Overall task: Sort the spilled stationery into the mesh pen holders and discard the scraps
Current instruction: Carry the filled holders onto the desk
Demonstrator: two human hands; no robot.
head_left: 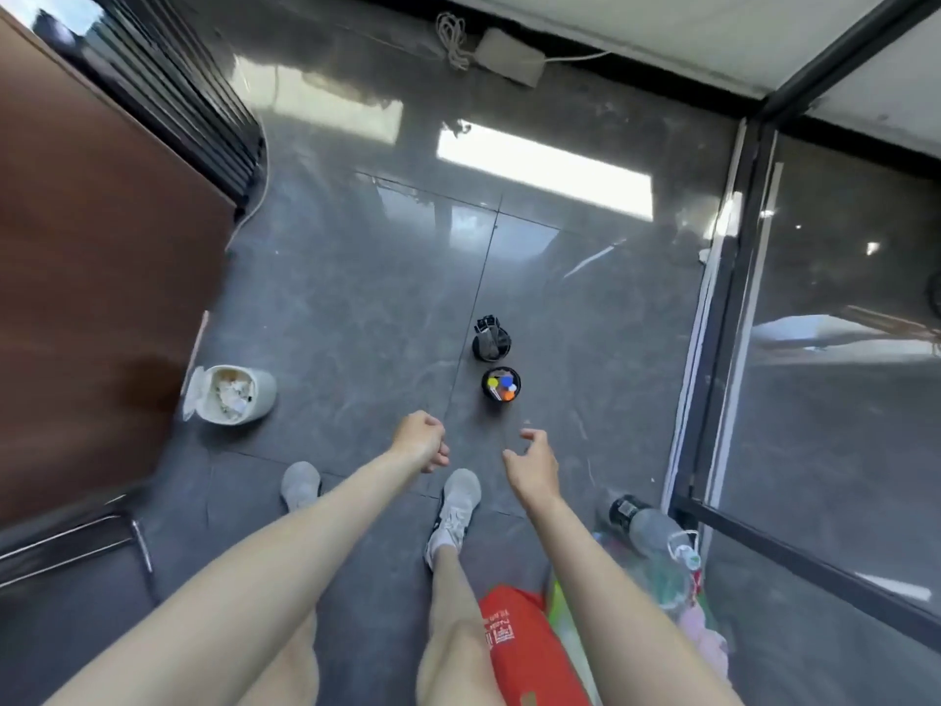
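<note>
**Q:** Arm and hand status?

**A:** Both bare forearms extend forward and down over the floor. Left hand (420, 440): fingers loosely curled, nothing visible in them. Right hand (532, 463): fingers spread and relaxed, holding nothing.

**Q:** Location of task items?

**A:** Near mesh holder (485, 387): upright on the floor just beyond the right hand, containing coloured-topped items. Far mesh holder (489, 355): just behind it, containing dark items. Waste bin (265, 394): lid open, paper scraps inside, well apart to the left.
</note>
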